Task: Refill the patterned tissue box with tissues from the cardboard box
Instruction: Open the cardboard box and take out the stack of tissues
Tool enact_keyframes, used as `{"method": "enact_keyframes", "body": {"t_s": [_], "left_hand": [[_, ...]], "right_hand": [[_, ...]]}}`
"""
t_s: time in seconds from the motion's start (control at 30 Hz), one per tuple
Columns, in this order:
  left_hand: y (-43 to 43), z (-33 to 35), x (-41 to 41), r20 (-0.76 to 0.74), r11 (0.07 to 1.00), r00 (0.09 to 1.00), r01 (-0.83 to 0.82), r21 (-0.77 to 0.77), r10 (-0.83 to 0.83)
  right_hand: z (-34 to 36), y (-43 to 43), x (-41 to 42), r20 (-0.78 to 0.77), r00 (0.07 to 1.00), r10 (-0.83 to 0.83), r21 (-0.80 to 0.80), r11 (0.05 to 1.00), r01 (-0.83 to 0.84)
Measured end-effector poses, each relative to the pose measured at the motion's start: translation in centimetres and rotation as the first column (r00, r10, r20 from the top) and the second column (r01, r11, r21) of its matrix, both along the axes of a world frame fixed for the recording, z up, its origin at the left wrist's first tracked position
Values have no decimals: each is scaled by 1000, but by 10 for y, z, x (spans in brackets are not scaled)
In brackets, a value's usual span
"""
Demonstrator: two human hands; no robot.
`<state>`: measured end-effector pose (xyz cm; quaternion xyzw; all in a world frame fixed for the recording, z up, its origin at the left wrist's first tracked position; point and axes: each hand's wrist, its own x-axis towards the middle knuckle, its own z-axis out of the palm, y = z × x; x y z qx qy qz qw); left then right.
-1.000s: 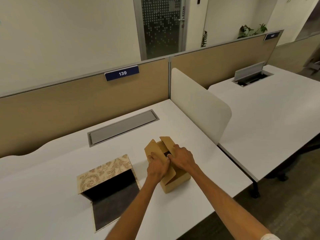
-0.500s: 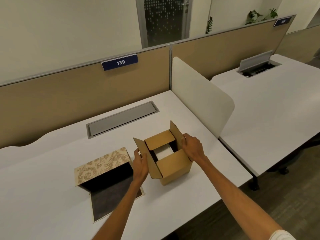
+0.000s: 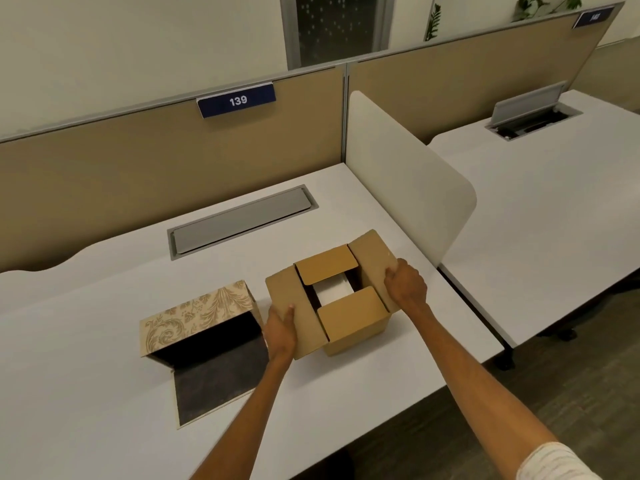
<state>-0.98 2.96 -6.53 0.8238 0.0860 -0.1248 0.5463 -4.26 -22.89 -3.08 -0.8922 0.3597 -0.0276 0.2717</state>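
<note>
A brown cardboard box stands on the white desk with its two long flaps spread outward. Its two short flaps still lie partly over the opening, and white tissues show in the gap between them. My left hand grips the left long flap. My right hand grips the right long flap. Left of the cardboard box lies the patterned tissue box, gold leaf print outside and dark inside, on its side with its open end facing me and its lid flap flat on the desk.
A grey cable hatch is set into the desk behind the boxes. A cream divider panel stands at the desk's right edge, close behind the cardboard box. A tan partition with a "139" label closes the back. A second desk lies to the right.
Both hands went from the closed top of the cardboard box to its long flaps and folded them outward, exposing the white tissues. The view has tilted down slightly.
</note>
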Motion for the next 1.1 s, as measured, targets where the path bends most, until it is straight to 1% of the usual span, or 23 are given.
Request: {"method": "enact_keyframes", "body": {"t_s": [0.13, 0.2, 0.27, 0.5, 0.6, 0.7, 0.77, 0.8, 0.83, 0.9, 0.93, 1.0, 1.03, 1.1], "left_hand": [[-5, -8, -5, -104, 981, 988, 128, 143, -114], [-10, -11, -8, -148, 964, 976, 187, 188, -160], [-16, -12, -11, -157, 958, 971, 212, 192, -183], [-22, -16, -11, -198, 945, 949, 279, 168, -245], [-24, -14, -11, -200, 939, 942, 302, 162, -268], [-20, -11, -8, -192, 929, 954, 276, 248, -232], [-16, -8, -4, -180, 925, 967, 230, 303, -182], [-14, -6, -2, -153, 918, 974, 213, 336, -170], [-12, -3, 0, -111, 903, 980, 196, 383, -165], [-12, 5, 3, -7, 851, 985, 155, 502, -175], [-14, 10, 5, 36, 821, 982, 135, 555, -185], [-21, 20, 10, 77, 765, 968, 137, 629, -237], [-25, 24, 13, 81, 735, 955, 162, 659, -284], [-34, 29, 21, 80, 662, 920, 214, 718, -384]], "right_hand": [[-10, 3, 0, -108, 994, 15, 40, 999, -11], [-16, 6, 0, -173, 984, 36, 66, 997, -25], [-23, 10, 0, -197, 980, 39, 88, 996, -22], [-31, 12, 3, -176, 984, 38, 168, 986, -8], [-32, 8, 3, -175, 984, 45, 165, 986, -16], [-30, 7, 2, -189, 981, 46, 147, 989, -18], [-27, 8, 0, -166, 985, 42, 85, 996, -28], [-25, 10, -3, -146, 988, 44, 19, 999, -42], [-23, 13, -6, -125, 990, 57, -72, 995, -66], [-18, 23, -11, -91, 988, 126, -246, 959, -145], [-16, 30, -12, -77, 982, 173, -280, 942, -188], [-12, 43, -13, -86, 960, 266, -239, 930, -279], [-11, 47, -13, -113, 942, 317, -208, 919, -335], [-10, 52, -12, -200, 868, 455, -168, 856, -488]]}}
